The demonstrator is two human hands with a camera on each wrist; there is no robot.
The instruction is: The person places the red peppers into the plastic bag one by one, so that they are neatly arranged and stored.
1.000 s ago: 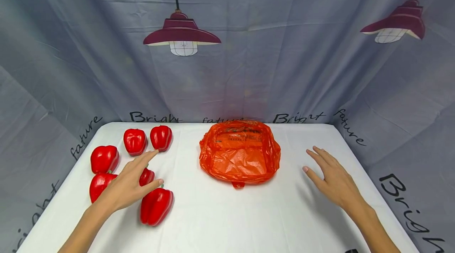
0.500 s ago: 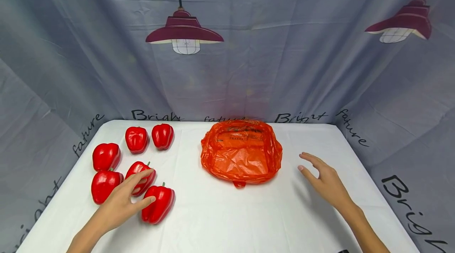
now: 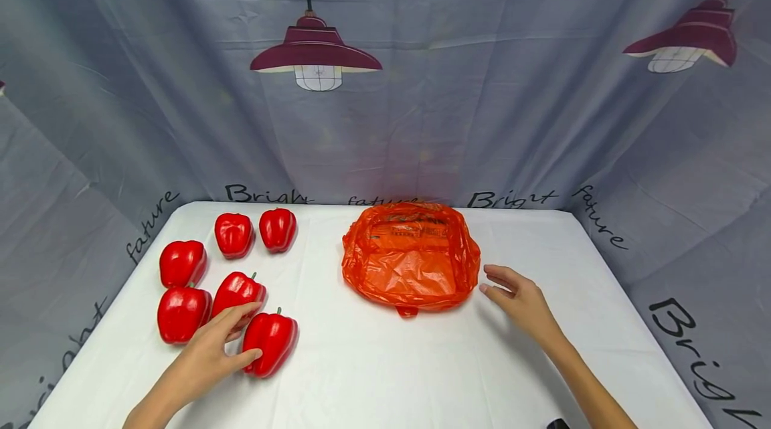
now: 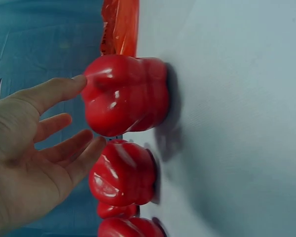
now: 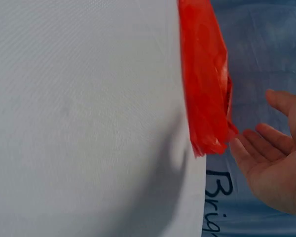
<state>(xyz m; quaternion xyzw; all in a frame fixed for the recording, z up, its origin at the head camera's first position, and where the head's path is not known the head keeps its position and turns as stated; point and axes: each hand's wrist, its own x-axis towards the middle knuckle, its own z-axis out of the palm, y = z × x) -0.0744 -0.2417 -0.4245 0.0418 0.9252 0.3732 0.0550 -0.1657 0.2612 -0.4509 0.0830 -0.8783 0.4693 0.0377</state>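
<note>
My left hand [image 3: 207, 352] hovers around the near end of the closest red bell pepper [image 3: 276, 342], thumb and fingers spread apart. In the left wrist view, the thumb tip lies against or just before that pepper [image 4: 130, 94]; contact cannot be told. Another bell pepper [image 3: 237, 290] lies just behind the fingers. At the table's middle stands an orange-red plastic bag [image 3: 385, 296] with its mouth held wide. Close to its right side is my right hand [image 3: 523, 305], fingers slightly bent and holding nothing. The right wrist view shows these fingertips near the bag's edge [image 5: 204, 79].
Several more red bell peppers, such as the back one [image 3: 278, 229] and the left one [image 3: 183, 315], lie on the left of the white table [image 3: 385, 375]. A small black object [image 3: 557, 423] shows at the front edge. Grey printed curtains [image 3: 409, 134] surround the table.
My left hand has drawn back from above the peppers and lowered toward the closest one. My right hand has moved left, up to the bag. The peppers and bag stay in place.
</note>
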